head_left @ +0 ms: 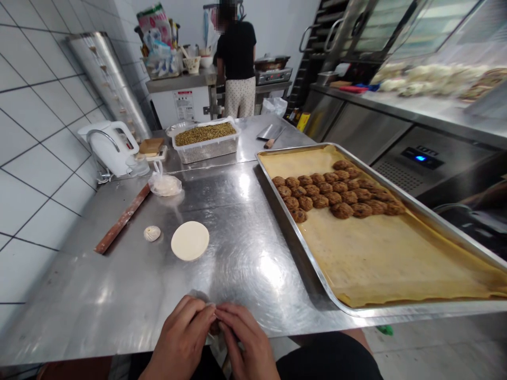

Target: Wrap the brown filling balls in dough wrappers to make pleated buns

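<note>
Head view: left hand (pixel 182 332) and right hand (pixel 244 335) pinch a mostly hidden lump (pixel 214 328); ahead, nearer the left, lies a round dough sheet (pixel 190 240).

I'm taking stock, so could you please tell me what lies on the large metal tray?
The large metal tray holds a yellowish liner with clustered brown balls on it. The liner covers the tray's floor, and the spots directly beneath the balls are hidden.

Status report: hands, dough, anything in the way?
Left hand, right hand together at table edge, holding mostly hidden piece. Dough round flat ahead. Tray right, not blocking.
</note>
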Motion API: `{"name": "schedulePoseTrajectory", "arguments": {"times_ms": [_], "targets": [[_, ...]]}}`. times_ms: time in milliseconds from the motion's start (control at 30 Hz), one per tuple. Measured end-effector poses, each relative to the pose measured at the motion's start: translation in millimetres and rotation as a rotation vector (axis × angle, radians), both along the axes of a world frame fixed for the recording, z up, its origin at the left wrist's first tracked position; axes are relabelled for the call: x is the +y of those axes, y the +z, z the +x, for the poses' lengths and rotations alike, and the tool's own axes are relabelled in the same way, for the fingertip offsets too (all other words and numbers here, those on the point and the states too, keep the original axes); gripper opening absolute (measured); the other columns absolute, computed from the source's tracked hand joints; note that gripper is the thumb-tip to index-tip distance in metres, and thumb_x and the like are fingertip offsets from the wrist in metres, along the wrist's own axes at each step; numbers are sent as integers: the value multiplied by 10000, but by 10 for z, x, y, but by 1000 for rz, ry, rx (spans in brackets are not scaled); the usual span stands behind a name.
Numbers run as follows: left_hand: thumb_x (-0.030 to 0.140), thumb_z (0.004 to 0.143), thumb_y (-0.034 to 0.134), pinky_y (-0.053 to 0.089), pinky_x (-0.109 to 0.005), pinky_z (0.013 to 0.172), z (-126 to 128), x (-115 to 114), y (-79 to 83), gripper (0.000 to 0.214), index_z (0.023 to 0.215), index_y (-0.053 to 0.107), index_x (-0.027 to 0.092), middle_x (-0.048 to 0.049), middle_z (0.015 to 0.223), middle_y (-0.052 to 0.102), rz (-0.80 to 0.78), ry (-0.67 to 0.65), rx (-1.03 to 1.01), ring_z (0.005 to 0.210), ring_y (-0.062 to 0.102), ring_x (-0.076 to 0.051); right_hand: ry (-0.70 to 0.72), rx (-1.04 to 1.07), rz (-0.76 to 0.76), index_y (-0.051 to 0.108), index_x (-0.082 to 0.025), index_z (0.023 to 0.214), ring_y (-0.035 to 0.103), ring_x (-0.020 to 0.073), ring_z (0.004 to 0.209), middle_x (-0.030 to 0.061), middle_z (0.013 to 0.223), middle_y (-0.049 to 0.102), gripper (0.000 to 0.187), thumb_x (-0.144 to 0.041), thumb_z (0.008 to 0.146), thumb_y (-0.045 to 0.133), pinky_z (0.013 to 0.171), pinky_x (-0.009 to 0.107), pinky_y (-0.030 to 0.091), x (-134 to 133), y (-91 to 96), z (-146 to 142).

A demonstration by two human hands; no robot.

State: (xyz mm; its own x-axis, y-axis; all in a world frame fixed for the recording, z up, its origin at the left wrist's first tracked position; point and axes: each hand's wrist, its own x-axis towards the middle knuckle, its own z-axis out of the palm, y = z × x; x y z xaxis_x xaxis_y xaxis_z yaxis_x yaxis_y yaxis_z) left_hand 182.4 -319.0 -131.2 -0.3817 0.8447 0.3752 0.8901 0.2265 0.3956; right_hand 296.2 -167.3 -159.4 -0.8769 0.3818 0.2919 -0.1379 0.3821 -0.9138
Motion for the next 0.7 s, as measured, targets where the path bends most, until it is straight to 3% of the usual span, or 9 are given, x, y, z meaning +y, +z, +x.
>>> {"name": "schedulePoseTrajectory", "arguments": {"times_ms": [100,167,300,367,467,567,700], "targets": [[56,994,545,557,-357,798,30,28,1,223,1148,648,179,-62,945,661,70,39,50,875,622,-198,-118,-85,-57,775,-227,1007,744,242,987,104,1069,769,183,-264,1030,597,872,345,620,20,-5,-7],[62,999,535,564,-372,822,40,43,3,208,1132,644,181,-67,967,670,60,48,60,891,632,-205,-149,-144,-138,759,-226,888,741,229,907,84,974,764,225,-304,1033,605,815,332,618,20,35,-37],[89,1031,489,577,-329,771,17,32,28,352,1354,579,195,-65,994,679,-42,7,23,881,644,-189,-35,-58,-102,765,-233,1065,735,232,1010,101,1086,761,219,-253,1051,547,887,345,623,7,37,-36],[84,1028,493,575,-321,761,9,21,32,344,1335,597,199,-60,980,675,-40,-9,20,866,639,-181,-4,-8,-36,748,-245,1186,724,240,1091,112,1182,751,240,-225,1038,560,954,362,614,17,-8,-7],[69,1008,519,572,-347,795,26,25,11,255,1189,652,188,-63,966,673,29,21,46,876,638,-190,-85,-54,-64,779,-250,1065,744,236,1014,91,1103,770,170,-260,1020,616,902,340,621,45,-22,-2],[82,1013,506,575,-361,809,40,46,-4,233,1157,657,189,-68,964,678,22,55,44,882,645,-196,-133,-139,-163,771,-236,893,744,223,896,72,965,767,224,-308,1030,609,797,317,619,47,46,-40],[119,1033,497,579,-327,756,22,48,24,335,1343,603,188,-66,958,683,-37,3,49,843,647,-183,-22,-62,-99,771,-248,1109,731,236,1040,103,1128,761,234,-251,1052,543,906,350,620,24,40,-26]]}}
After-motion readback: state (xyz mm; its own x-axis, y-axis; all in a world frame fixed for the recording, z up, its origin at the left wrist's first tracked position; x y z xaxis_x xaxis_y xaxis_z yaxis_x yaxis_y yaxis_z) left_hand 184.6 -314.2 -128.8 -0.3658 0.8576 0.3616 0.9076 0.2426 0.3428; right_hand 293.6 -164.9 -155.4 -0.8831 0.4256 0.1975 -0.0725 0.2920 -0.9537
